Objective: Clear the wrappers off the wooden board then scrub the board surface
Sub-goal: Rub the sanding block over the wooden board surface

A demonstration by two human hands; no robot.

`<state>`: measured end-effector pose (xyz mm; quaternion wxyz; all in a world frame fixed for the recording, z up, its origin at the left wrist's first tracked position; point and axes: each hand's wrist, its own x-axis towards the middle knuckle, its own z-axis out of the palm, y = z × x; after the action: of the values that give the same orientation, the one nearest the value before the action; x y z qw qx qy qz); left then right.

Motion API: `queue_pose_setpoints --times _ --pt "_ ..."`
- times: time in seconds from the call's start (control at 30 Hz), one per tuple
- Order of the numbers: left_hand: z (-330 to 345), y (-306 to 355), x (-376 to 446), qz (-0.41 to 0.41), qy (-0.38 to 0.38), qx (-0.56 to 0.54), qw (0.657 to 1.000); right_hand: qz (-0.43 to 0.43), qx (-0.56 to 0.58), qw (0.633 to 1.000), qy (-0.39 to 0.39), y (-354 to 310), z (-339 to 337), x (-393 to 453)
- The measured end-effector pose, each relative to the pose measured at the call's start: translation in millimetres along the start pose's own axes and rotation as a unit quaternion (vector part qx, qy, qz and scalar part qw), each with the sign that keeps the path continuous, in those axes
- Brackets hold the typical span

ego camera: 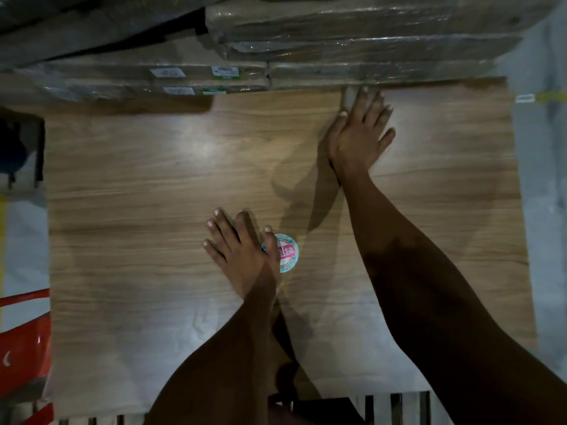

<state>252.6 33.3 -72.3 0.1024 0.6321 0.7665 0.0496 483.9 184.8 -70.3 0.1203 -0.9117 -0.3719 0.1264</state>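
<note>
A large wooden board [138, 185] with a brown grain fills the middle of the head view. My left hand [242, 256] lies flat on it near the middle, fingers spread, with the thumb on a round white and pink sticker [287, 254]. My right hand [360, 133] reaches to the board's far edge with straight fingers. Its fingertips touch a small greyish strip [349, 98] at the foot of the wrapped stack. I cannot tell whether the strip is a wrapper or a cloth.
Plastic-wrapped flat packs [337, 44] with white labels are stacked along the far edge and overhang the board's back left. A red object [24, 345] stands at the lower left. Dark slats [395, 406] show below the near edge. Pale floor lies to the right.
</note>
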Motion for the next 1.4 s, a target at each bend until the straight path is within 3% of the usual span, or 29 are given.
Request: queue_pose_setpoints --times 0.07,0.2,0.4,0.57,0.6,0.77,0.93,1.1,1.27,1.33,1.4 --pt "-1 0 -1 0.000 0.000 0.001 1.000 -0.028 0.004 1.000 -0.011 -9 4 -12" --pt "0 0 -1 -0.003 0.004 -0.006 1.000 -0.170 -0.038 0.984 -0.028 -1 8 -19" --pt "1 0 0 -0.003 0.010 -0.008 1.000 -0.032 -0.012 0.999 -0.008 12 0 -2" --pt "2 -2 -1 -0.001 0.009 -0.013 1.000 -0.219 -0.063 0.973 -0.049 34 -6 -17" --pt "2 -2 -1 -0.001 0.009 -0.011 1.000 -0.224 -0.067 0.971 -0.043 44 -10 -14" --pt "2 -1 0 -0.003 0.003 -0.006 1.000 -0.069 -0.038 0.997 -0.009 59 -10 -31" --pt "-1 0 0 -0.002 0.004 -0.014 1.000 -0.216 -0.074 0.972 -0.044 67 -9 -67" --pt "-1 0 -1 0.000 0.008 -0.026 1.000 -0.024 -0.055 0.998 0.015 78 -7 -88" --pt "-2 -1 -1 -0.004 -0.004 -0.023 1.000 -0.139 -0.082 0.987 -0.025 86 -4 -125" --pt "-1 -1 -1 -0.004 -0.006 -0.023 1.000 -0.122 -0.088 0.989 -0.011 98 -7 -124" --pt "-1 0 -1 -0.001 -0.006 -0.024 1.000 -0.049 -0.071 0.996 0.011 101 -9 -122"
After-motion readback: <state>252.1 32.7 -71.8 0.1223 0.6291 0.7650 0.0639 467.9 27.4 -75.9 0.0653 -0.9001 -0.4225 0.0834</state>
